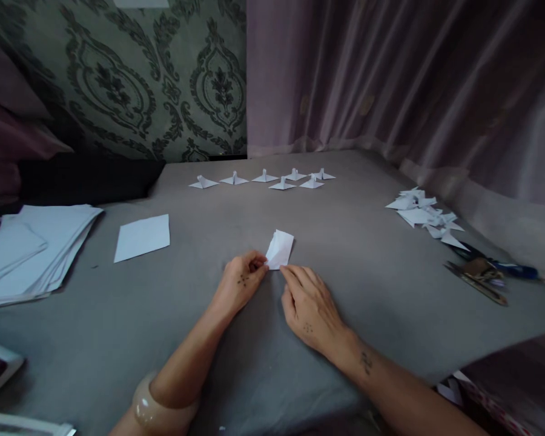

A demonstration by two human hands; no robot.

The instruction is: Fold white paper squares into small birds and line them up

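A small piece of folded white paper (281,247) lies on the grey cloth in front of me. My left hand (244,275) pinches its lower left corner between thumb and fingers. At the paper's lower right edge, the fingertips of my right hand (309,306) press down, fingers stretched forward and the thumb tucked below. Beyond the paper stand several folded paper cranes (281,183) in a loose row. A single white sheet (143,237) rests to the left of my left hand.
At the far left is a stack of white paper (68,242) beside a black cloth (88,177). More paper cranes (424,212) are heaped on the right, near scissors (476,283) and a blue-handled tool (515,269). Pale-framed objects (2,369) sit at the lower left.
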